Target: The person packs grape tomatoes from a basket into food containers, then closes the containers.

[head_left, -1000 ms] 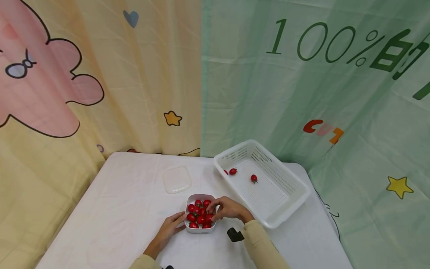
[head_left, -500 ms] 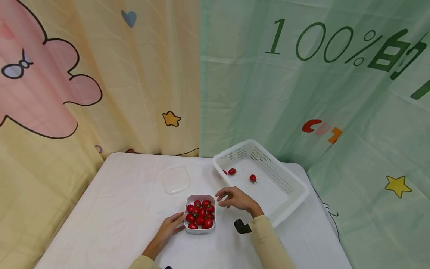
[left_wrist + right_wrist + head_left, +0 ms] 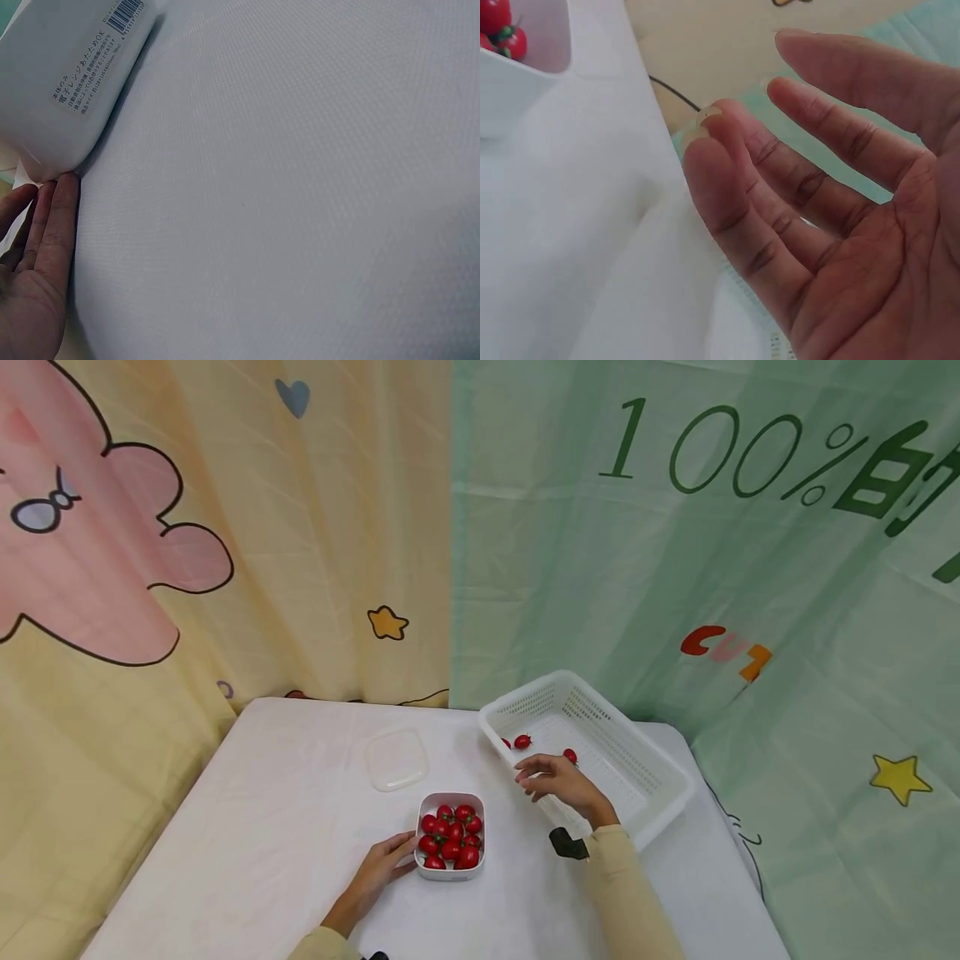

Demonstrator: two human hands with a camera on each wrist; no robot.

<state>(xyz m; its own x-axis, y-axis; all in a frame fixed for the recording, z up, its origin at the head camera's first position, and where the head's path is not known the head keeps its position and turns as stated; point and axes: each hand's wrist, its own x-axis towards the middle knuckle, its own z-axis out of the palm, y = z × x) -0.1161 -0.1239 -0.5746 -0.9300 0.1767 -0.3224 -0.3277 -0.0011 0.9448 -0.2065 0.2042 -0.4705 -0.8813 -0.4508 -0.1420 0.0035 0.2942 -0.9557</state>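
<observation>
A small white container (image 3: 450,875), packed with red cherry tomatoes (image 3: 451,850), stands on the table in the head view. At its left side my left hand (image 3: 377,870) touches the wall with its fingertips; the left wrist view has the straight fingers against the container's printed side (image 3: 37,82). My right hand (image 3: 562,782) hovers over the near left rim of a white perforated basket (image 3: 652,814). Nothing lies between its loosely bent, spread fingers in the right wrist view. Inside the basket are a few cherry tomatoes (image 3: 522,742), one partly hidden by the right hand and another by the rim.
A clear square lid (image 3: 397,760) lies flat behind the container. White cloth (image 3: 247,827) covers the table. Printed curtains (image 3: 337,527) hang along its back and sides.
My right hand has left the tomatoes in the container and moved right and away from me to the basket's rim. The left hand has stayed at the container's side.
</observation>
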